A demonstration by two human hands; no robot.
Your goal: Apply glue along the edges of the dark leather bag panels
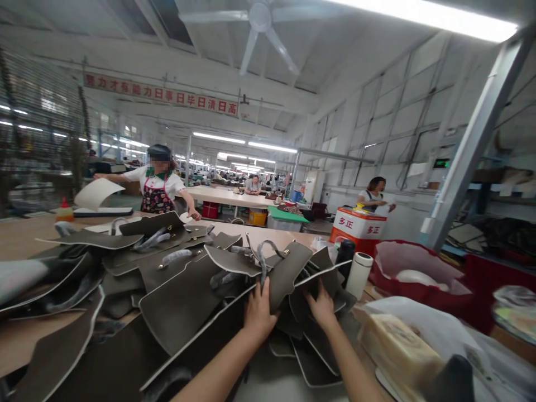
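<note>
A heap of dark olive leather bag panels (180, 290) with grey wrapped handles covers the table in front of me. My left hand (258, 312) grips one upright panel (288, 271) near its lower edge, fingers pressed against it. Just to its right, my right hand (321, 306) holds the edge of a neighbouring panel (322, 279), fingers curled over it. Both forearms reach up from the bottom of the view.
A white and a black flask (358, 273) stand right of the heap, beside a red bin (414, 279) and plastic-wrapped packs (397, 352). Across the table a person in a patterned apron (157, 190) reaches over panels. Another person (374, 195) stands behind a red-and-white box (359, 226).
</note>
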